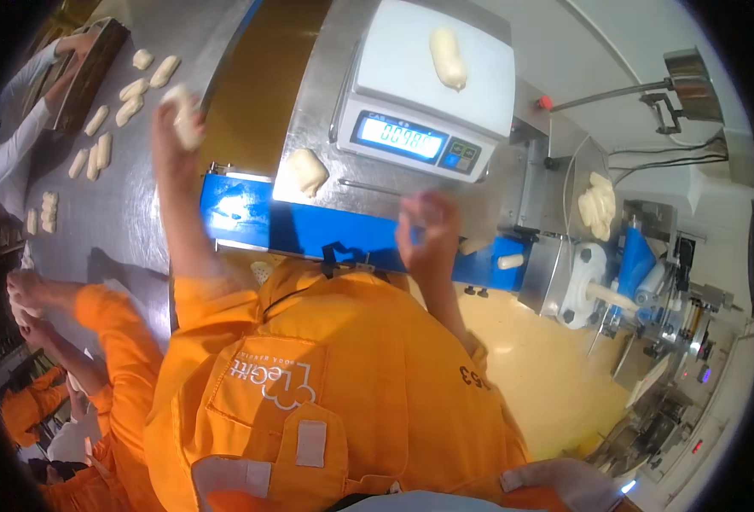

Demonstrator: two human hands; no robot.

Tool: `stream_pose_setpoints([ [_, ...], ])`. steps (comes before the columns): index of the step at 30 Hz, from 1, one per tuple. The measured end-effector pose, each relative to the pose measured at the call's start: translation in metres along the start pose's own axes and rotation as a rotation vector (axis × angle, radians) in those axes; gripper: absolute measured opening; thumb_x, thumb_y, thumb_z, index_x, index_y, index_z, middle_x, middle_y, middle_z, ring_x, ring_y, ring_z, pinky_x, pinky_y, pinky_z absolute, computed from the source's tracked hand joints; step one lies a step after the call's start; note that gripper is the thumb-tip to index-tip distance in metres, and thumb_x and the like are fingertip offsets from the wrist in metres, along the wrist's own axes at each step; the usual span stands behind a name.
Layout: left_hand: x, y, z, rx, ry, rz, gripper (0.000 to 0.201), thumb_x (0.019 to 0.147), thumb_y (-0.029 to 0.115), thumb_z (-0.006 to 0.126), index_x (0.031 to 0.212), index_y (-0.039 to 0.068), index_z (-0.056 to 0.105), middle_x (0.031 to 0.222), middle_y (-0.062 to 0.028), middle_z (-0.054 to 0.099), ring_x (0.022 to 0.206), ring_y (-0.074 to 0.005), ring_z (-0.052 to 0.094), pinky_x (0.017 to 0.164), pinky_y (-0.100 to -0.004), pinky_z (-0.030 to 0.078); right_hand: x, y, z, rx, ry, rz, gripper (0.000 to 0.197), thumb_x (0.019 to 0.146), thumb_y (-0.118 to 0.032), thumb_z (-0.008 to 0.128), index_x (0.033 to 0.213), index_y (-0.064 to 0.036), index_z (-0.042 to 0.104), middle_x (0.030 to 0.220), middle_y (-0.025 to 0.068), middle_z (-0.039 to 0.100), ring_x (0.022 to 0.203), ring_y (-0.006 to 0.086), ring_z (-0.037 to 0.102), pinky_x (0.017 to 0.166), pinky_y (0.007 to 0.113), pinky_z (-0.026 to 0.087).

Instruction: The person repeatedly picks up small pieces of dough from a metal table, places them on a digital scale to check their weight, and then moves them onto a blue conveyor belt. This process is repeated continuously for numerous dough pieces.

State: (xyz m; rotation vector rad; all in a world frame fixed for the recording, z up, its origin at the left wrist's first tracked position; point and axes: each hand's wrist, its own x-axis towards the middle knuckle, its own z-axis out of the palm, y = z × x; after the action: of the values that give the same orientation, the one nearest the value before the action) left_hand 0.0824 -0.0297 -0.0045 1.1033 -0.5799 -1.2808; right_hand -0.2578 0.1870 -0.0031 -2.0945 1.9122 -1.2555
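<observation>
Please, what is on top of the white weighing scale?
One elongated piece of dough lies on its white platform. The patch of platform directly beneath the dough is covered, so it cannot be seen.

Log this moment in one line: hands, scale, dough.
left hand: holding dough | right hand: near scale, contents unclear | scale: one dough roll on it | dough lump: on counter, beside scale
</observation>
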Motion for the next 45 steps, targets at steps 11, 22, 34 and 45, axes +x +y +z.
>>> stream_pose_setpoints([
  [11, 0.025, 0.006, 0.002, 1.549, 0.289, 1.094, 0.075, 0.077, 0.037, 0.073, 0.135, 0.001, 0.042, 0.139, -0.0212, 0.043, 0.131, -0.0369, 0.036, 0.109, -0.0444, 0.029, -0.124, 0.129, 0.057, -0.551, -0.196, -0.198, 0.020, 0.081, -0.008, 0.056, 0.099, -0.0096, 0.065, 0.086, 0.0119, 0.057, 0.084, 0.0312, 0.058, 0.073, 0.043, 0.048],
  [22, -0.026, -0.042, 0.271, 1.405, -1.089, 1.443, 0.057, 0.074, 0.003, 0.066, 0.126, 0.023, 0.053, 0.135, 0.0013, 0.049, 0.134, -0.0223, 0.038, 0.111, -0.0562, 0.024, -0.097, 0.092, -0.055, -0.104, -0.575, 0.397, 0.024, 0.077, -0.015, 0.069, 0.099, -0.0074, 0.064, 0.103, 0.0134, 0.061, 0.093, 0.0308, 0.061, 0.074, 0.037, 0.051],
  [34, -0.001, -0.027, 0.209, 0.255, -0.967, 0.436, 0.038, 0.087, 0.024, 0.055, 0.119, 0.005, 0.052, 0.107, -0.0110, 0.060, 0.100, -0.0261, 0.061, 0.091, -0.0383, 0.048, 0.133, 0.013, -0.076, -0.110, 0.266, 0.043, 0.028, 0.075, -0.005, 0.071, 0.100, -0.0060, 0.060, 0.099, 0.0102, 0.055, 0.095, 0.0269, 0.055, 0.076, 0.035, 0.047],
  [45, -0.077, -0.045, 0.044, -0.531, -0.511, -0.470, 0.022, 0.089, 0.017, 0.060, 0.106, 0.005, 0.054, 0.074, -0.0007, 0.050, 0.063, -0.0081, 0.050, 0.053, -0.0237, 0.044, 0.019, -0.052, 0.100, -0.077, -0.363, -0.054, 0.027, 0.079, -0.019, 0.070, 0.096, -0.0034, 0.057, 0.094, 0.0145, 0.057, 0.091, 0.0323, 0.057, 0.071, 0.039, 0.050],
])
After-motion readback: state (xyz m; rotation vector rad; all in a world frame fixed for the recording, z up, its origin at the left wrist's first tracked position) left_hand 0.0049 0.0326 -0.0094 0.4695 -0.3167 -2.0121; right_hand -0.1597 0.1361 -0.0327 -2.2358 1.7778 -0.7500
